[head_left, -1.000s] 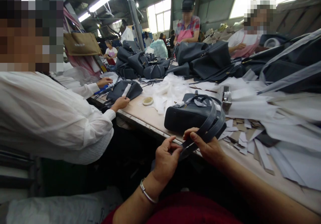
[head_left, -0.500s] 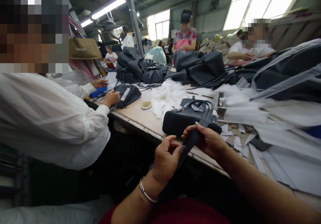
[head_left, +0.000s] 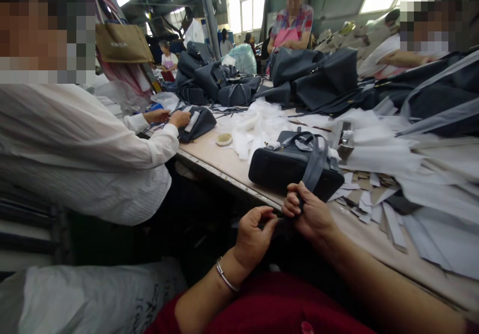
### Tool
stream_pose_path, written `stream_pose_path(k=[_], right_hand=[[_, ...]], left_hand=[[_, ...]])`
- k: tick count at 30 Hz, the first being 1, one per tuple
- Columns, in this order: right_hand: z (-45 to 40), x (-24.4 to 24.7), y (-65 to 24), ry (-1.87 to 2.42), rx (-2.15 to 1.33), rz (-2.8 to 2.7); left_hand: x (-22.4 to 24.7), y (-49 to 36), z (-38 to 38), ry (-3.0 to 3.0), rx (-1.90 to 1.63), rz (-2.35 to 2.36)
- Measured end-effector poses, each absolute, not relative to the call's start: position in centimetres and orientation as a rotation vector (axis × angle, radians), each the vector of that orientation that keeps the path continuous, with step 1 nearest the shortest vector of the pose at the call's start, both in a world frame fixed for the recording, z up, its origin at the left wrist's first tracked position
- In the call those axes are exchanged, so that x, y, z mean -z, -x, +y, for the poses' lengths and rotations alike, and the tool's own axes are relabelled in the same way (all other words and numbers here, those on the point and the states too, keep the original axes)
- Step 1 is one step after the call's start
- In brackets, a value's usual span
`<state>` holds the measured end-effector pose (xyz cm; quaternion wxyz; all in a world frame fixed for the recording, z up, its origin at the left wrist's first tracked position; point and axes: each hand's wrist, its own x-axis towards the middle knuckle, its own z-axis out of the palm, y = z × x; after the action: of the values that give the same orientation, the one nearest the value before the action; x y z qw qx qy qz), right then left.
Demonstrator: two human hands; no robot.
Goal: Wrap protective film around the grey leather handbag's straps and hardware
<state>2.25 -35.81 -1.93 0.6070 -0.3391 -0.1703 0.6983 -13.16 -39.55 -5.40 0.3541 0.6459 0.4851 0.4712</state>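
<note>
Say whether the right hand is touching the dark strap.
Touching: the head view shows the right hand closed around the dark strap.

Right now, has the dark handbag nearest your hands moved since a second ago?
No, not visibly: the dark handbag keeps its place to the right of the pale tape roll; the whole camera view shifted.

i see one dark, boxy bag point(head_left: 280, 169) which rests close to the edge of the table point(head_left: 209, 168); its flat dark strap point(head_left: 317, 162) arches above and comes down, doubled, across the front.
</note>
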Motion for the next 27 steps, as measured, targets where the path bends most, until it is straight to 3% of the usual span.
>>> stream_pose_path(k=[6, 12, 18, 27], right_hand=[[-36.5, 3.1, -2.5, 0.85, -1.605, -0.47], [-36.3, 4.1, -3.2, 0.847, -1.621, -0.56], [-35.9, 4.4, -3.0, 0.854, -1.625, -0.595], [-35.4, 4.1, -2.7, 0.852, -1.531, -0.61]], left_hand=[[8.9, 16.3, -38.7, -1.668, -1.167, 1.235], [12.9, 19.4, -35.4, -1.921, -0.772, 1.115], [11.5, 17.1, -34.8, -1.971, -0.639, 0.806], [8.8, 14.2, -37.1, -1.696, -0.898, 1.153]])
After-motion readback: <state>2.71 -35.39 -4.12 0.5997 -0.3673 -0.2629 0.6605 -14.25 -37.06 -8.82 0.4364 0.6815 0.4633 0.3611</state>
